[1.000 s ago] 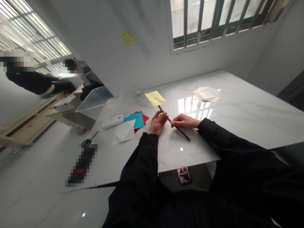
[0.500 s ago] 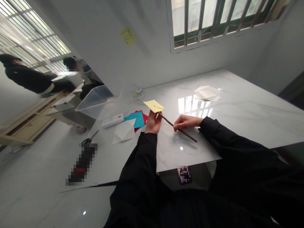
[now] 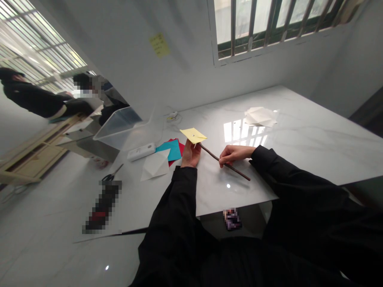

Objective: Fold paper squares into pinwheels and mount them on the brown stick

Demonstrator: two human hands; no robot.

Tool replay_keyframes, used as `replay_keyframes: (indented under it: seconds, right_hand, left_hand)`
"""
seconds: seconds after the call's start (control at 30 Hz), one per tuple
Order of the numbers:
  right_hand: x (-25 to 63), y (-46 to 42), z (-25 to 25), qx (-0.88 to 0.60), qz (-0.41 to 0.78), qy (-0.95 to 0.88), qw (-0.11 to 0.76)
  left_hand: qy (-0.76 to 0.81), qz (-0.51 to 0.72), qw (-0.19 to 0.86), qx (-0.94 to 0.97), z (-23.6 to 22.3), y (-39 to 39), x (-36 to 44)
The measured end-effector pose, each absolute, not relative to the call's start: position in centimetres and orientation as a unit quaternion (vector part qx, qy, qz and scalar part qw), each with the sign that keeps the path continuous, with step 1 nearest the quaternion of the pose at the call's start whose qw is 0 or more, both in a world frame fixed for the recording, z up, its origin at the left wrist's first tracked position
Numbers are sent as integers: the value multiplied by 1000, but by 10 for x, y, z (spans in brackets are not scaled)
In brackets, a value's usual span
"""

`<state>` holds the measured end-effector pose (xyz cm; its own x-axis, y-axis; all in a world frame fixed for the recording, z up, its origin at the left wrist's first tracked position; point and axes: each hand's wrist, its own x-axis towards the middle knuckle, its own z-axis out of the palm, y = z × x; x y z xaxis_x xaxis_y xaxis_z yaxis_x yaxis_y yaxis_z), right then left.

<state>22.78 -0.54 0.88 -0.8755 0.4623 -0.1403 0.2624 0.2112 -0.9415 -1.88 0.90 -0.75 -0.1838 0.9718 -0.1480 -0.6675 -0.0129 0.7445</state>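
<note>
A square of yellow paper (image 3: pixel 193 136), with a small shiny pin-like dot at its middle, sits raised above the table. Beneath it is my left hand (image 3: pixel 191 154), its fingers closed at the paper's underside and partly hidden by it. From under the paper a thin dark brown stick (image 3: pixel 236 172) slants down to the right. My right hand (image 3: pixel 235 153) pinches this stick around its middle between thumb and fingers. The stick's upper end is at the paper; how they join is hidden.
Left of my hands lie blue paper (image 3: pixel 171 150), red paper (image 3: pixel 182 146), white paper (image 3: pixel 156 164), a white box-like device (image 3: pixel 141 152) and scissors (image 3: pixel 109 176). A clear plastic bin (image 3: pixel 118 127) stands behind. Whitish sheets (image 3: pixel 261 116) lie at the back right. Two people sit far left.
Both hands keep their hold. The yellow paper has shifted and tilted very slightly, and the stick's lower end sits a little farther right and down.
</note>
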Motion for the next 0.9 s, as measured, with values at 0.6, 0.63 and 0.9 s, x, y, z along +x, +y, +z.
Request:
replay_keyframes:
  seconds: [0.6, 0.63, 0.9]
  right_hand:
    - [183, 21, -8, -332, 791, -300, 417]
    - [179, 24, -8, -328, 793, -286, 426]
    - [173, 31, -15, -319, 789, -272, 449]
  left_hand:
    - [355, 643, 631, 251, -5, 18, 2]
    - [356, 641, 629, 258, -6, 20, 5]
    - [329, 634, 638, 288, -11, 24, 20]
